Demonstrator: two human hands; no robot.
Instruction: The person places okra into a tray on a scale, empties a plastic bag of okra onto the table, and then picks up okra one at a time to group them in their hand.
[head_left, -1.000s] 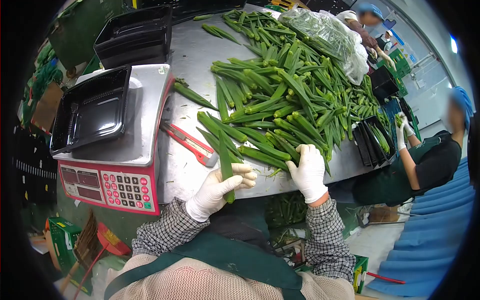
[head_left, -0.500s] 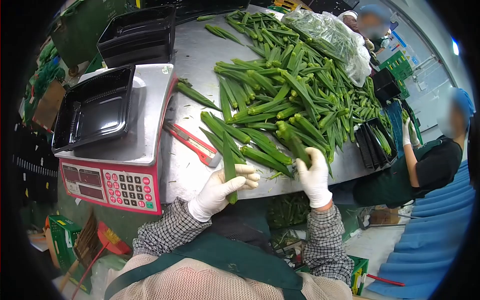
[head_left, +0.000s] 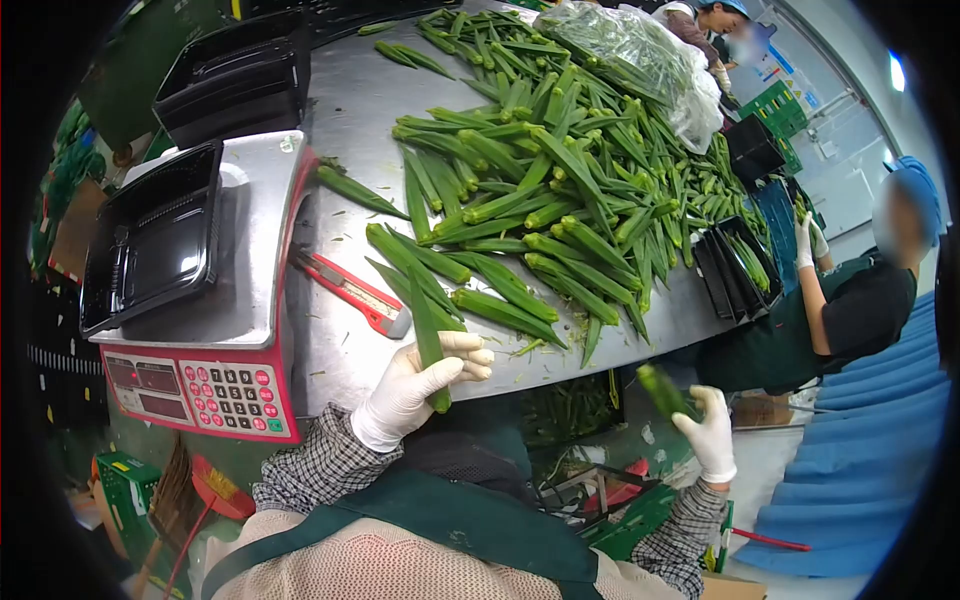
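Note:
My left hand, in a white glove, holds one green okra pod upright between thumb and palm, above the table's front edge. At the lower right, beyond that edge, my right hand has another okra pod at its fingertips, slightly blurred. A large okra pile covers the middle of the metal table. Near my left hand lies a red utility knife. An empty black tray rests on the pink and silver scale.
Stacked black trays stand at the back left. A plastic bag lies on the pile. Black trays with okra sit at the right, near a co-worker. Another person is at the back. Below the table is a crate of okra.
My right hand has moved right and down, away from the pile, with its okra pod. My left hand still holds its pod. The view has shifted slightly.

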